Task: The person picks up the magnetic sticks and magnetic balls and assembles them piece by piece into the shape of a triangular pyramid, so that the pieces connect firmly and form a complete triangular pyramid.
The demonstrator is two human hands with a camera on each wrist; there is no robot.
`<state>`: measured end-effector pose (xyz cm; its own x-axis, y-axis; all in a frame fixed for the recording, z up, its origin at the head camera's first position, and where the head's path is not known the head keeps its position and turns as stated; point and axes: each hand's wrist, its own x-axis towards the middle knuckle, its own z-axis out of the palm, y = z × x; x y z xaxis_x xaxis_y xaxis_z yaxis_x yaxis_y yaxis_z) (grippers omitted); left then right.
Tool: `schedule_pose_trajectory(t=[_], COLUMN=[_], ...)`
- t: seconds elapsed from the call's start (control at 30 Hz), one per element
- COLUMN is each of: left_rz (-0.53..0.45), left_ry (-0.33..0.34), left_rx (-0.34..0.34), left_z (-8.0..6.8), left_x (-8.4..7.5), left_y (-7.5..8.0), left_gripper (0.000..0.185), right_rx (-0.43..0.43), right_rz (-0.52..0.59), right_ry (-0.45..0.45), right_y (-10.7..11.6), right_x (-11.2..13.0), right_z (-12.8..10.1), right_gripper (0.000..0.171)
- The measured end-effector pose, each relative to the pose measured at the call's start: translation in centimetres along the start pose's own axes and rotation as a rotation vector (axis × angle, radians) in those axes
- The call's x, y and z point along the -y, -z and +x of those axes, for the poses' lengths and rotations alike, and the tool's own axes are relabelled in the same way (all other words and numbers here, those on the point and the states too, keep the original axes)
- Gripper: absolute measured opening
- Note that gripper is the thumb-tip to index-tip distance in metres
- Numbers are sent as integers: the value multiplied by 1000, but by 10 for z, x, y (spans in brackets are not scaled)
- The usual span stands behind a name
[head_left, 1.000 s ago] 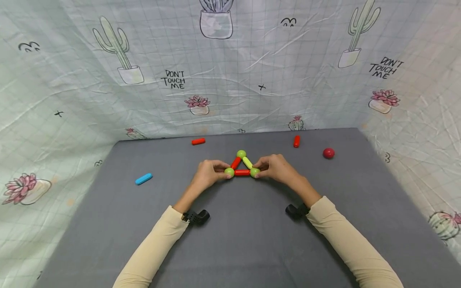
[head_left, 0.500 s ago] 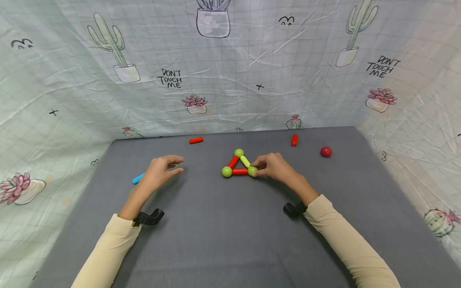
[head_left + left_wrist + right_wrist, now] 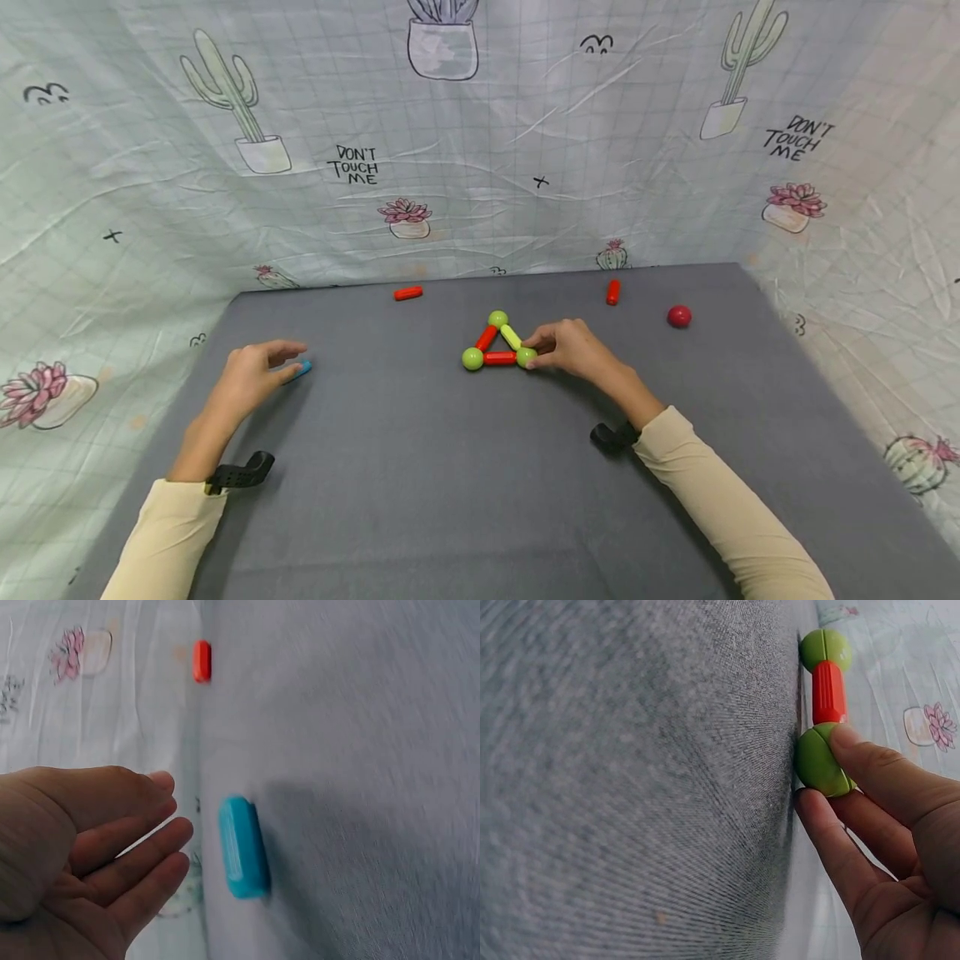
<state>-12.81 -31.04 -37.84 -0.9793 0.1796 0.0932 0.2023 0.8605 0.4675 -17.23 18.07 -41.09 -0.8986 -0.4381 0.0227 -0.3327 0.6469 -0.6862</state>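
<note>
Pinching green ball (image 3: 819,761), right hand (image 3: 576,348); left hand (image 3: 253,377) near blue rod (image 3: 244,847)

Soft, fairly even light fills the head view, and blurred-edged shadows lie beside my cream fabric sleeves (image 3: 161,533) on the matte grey cloth tabletop (image 3: 435,483). In the left wrist view, my left hand (image 3: 75,862) looks dim, and the smooth blue rod (image 3: 244,847) is soft-focused, a broad shadow to its right. In the right wrist view, a glint marks the far glossy green ball (image 3: 825,651).
</note>
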Motion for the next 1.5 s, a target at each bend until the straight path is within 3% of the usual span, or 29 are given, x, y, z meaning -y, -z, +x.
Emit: schedule_pose_trajectory(t=[0.4,0.8,1.2,1.5], left_rz=[30,85,16,-60], left_ry=[30,15,-2,-39], left_rx=[50,-9,-61,-50], left_z=[2,13,23,31], left_x=[18,25,-5,-32], left_y=[-7,-19,-29,-40], left_gripper=[36,26,22,24], right_rx=[10,18,14,14], right_rz=[-28,-29,-15,-20], right_ry=[5,-8,0,-14], right_y=[0,3,1,1], right_x=[5,3,3,0], right_z=[1,7,4,1], right_gripper=[34,35,35,34])
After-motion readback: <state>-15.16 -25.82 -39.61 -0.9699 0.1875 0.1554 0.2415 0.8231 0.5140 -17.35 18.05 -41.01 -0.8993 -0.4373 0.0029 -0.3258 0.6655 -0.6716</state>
